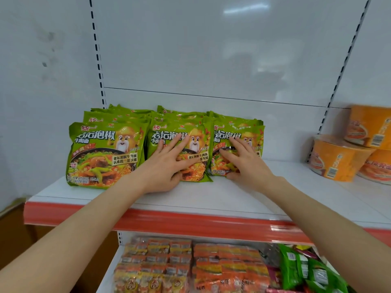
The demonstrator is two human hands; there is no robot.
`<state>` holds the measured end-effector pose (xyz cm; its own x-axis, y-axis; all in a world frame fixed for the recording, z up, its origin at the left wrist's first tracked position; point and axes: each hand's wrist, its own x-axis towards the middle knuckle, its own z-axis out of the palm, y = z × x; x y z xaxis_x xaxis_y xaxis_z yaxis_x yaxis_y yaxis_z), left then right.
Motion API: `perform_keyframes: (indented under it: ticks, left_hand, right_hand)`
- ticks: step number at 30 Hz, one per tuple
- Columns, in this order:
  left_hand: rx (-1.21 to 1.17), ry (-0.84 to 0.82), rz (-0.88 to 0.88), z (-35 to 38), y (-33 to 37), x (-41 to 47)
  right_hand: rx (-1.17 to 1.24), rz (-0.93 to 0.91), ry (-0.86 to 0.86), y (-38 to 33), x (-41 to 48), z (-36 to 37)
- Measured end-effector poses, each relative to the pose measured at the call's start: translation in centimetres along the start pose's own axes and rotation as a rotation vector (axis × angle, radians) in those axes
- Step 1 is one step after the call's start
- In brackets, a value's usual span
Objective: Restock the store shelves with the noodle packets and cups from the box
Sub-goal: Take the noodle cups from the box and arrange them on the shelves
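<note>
Three rows of green noodle packets stand upright on the white shelf (pixel 211 199). The left row's front packet (pixel 105 153) stands untouched. My left hand (pixel 167 163) lies flat with spread fingers on the front of the middle packet (pixel 196 166). My right hand (pixel 243 163) presses with straight fingers on the front of the right packet (pixel 251 136), thumb low near its bottom edge. More green packets stand behind each front one. The box is out of view.
Orange noodle cups (pixel 338 159) lie stacked on their sides on the shelf at the right. A red price strip (pixel 169 223) runs along the shelf's front edge. On the lower shelf lie orange packets (pixel 190 265) and green packets (pixel 304 269).
</note>
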<state>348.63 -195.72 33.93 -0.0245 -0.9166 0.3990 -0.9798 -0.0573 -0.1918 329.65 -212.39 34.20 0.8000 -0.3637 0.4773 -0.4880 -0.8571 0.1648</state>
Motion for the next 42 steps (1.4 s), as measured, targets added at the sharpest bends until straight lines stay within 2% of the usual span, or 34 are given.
perform_keyframes:
  ticks: [2,6,8,10,12,14,17,20,24,26,29,31,36,39,42]
  left_hand:
    - [0.041,0.016,0.014,-0.3,0.1,0.0]
    - [0.09,0.161,0.063,-1.2,-0.4,-1.7]
    - [0.116,0.233,0.032,-1.6,-1.6,-3.7]
    - [0.127,0.228,-0.058,-2.0,-3.3,-6.1]
    - [0.093,0.142,-0.183,-2.3,-4.9,-8.1]
    - [0.06,0.059,-0.222,-1.8,-6.5,-9.0]
    - [0.13,-0.001,-0.194,-1.2,-7.8,-8.7]
    - [0.176,0.068,-0.129,-0.7,-8.5,-7.9]
    - [0.172,0.122,-0.137,-0.7,-8.6,-7.6]
    - [0.058,0.102,-0.163,-0.8,-8.7,-7.8]
    - [-0.209,0.171,-0.147,-1.6,-9.1,-9.1]
    - [-0.305,0.218,-0.146,-1.9,-9.7,-10.1]
    - [-0.033,0.165,-0.216,-1.7,-11.1,-10.8]
    - [-0.049,0.064,-0.281,-1.8,-10.6,-10.4]
    - [-0.133,0.077,-0.284,-2.0,-10.3,-10.3]
  right_hand:
    - [0.051,0.012,0.014,-0.7,0.0,-1.0]
    - [0.114,-0.114,0.249,-4.3,0.8,-2.5]
    - [0.045,-0.252,0.223,-6.9,1.8,-2.6]
    - [0.021,-0.316,0.122,-9.3,2.6,-2.6]
    - [-0.011,-0.298,-0.029,-10.8,3.0,-2.1]
    - [-0.061,-0.266,-0.096,-11.5,3.2,-1.6]
    - [-0.039,-0.227,-0.057,-11.9,3.5,-0.8]
    - [-0.019,-0.194,0.02,-12.3,3.8,-0.4]
    - [-0.01,-0.171,0.075,-12.9,3.9,-0.1]
    - [0.011,-0.177,0.045,-12.8,3.8,-0.2]
    - [0.05,-0.192,-0.007,-12.4,3.5,-0.7]
    - [0.087,-0.196,0.0,-12.3,3.4,-0.9]
    - [0.056,-0.193,0.023,-12.6,3.3,-0.8]
    - [0.044,-0.198,0.056,-12.8,3.3,-0.7]
    - [0.024,-0.205,0.061,-12.9,3.2,-0.4]
